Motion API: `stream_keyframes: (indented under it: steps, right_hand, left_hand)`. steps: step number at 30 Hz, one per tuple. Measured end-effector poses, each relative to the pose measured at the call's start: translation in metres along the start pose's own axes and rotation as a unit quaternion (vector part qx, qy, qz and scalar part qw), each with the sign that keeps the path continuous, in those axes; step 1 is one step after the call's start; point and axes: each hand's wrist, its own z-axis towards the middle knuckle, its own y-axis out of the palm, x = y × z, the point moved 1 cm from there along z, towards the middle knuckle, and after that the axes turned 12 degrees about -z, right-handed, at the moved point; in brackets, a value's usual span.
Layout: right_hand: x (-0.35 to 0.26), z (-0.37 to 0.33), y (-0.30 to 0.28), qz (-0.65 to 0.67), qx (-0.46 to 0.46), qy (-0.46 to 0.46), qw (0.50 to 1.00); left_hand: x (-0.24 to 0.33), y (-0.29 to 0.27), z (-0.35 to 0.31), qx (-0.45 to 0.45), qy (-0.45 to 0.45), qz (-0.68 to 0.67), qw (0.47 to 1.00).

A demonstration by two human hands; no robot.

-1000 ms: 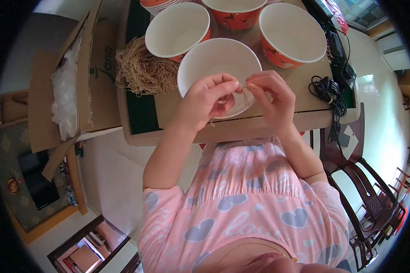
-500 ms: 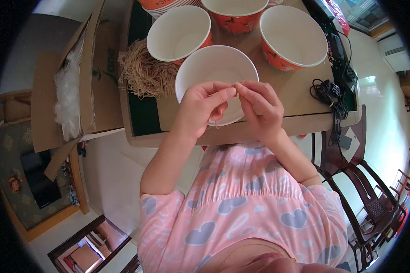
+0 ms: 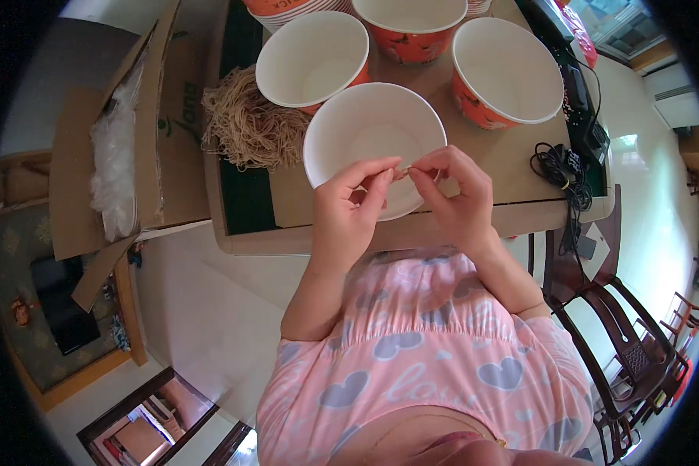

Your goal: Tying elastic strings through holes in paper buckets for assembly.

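Both hands raised over the near edge of the table (image 3: 474, 221), fingertips meeting above the near rim of the white paper bowl (image 3: 374, 147). Left hand (image 3: 352, 203): thumb and forefinger pinched together on something thin and pale, possibly a strand or two of noodle; too small to tell for sure. Right hand (image 3: 454, 194): thumb and forefinger likewise closed on the same tiny item, other fingers curled loosely. Pinch points touching, just over the bowl's inner wall.

White bowl upright, apparently empty, standing centre-near on the table. Heap of dry tan noodles (image 3: 248, 124) just left of it, on a dark mat (image 3: 245, 198). Three orange-walled paper bowls beyond: one far-left (image 3: 312, 53) touching the noodle heap's edge, one far-centre (image 3: 410, 22), one far-right (image 3: 507, 71). All appear empty. Tangle of black cable (image 3: 561, 165) at the right edge. Open cardboard box (image 3: 144, 140) with clear plastic bags (image 3: 113, 167) to the left, beside the table.

Step in hand, judged: separating or picking apart a small bit of noodle over the white bowl, portioning barely begun. Next move likely calls for parting the fingertips gently, letting the piece drop inside the rim, then a leftward reach to the heap for a fuller portion. Light grip needed; dry strands likely brittle.
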Motion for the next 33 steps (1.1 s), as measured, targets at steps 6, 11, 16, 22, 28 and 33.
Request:
stream_keyframes:
  steps: [6,11,16,22,28,33]
  right_hand:
    - [0.000,-0.002,0.003,-0.005,0.005,0.017,1.000]
    - [-0.011,0.004,-0.002,-0.146,0.013,-0.044,0.988]
    - [-0.025,0.006,0.003,-0.227,-0.054,-0.091,0.968]
    - [-0.017,0.006,0.011,-0.185,-0.082,-0.093,0.975]
    - [-0.018,0.007,0.013,-0.198,-0.088,-0.101,0.971]
    - [-0.023,0.008,0.012,-0.189,-0.102,-0.061,0.975]
  left_hand:
    - [-0.005,0.003,0.001,0.003,0.080,0.071,0.994]
    - [-0.004,0.000,0.002,0.024,0.115,0.096,0.988]
    - [-0.005,-0.011,-0.001,0.025,0.168,0.158,0.973]
    - [-0.007,-0.020,-0.002,0.027,0.189,0.159,0.968]
    - [-0.010,-0.023,-0.002,0.020,0.173,0.134,0.976]
    - [-0.008,-0.025,-0.002,0.019,0.160,0.124,0.979]
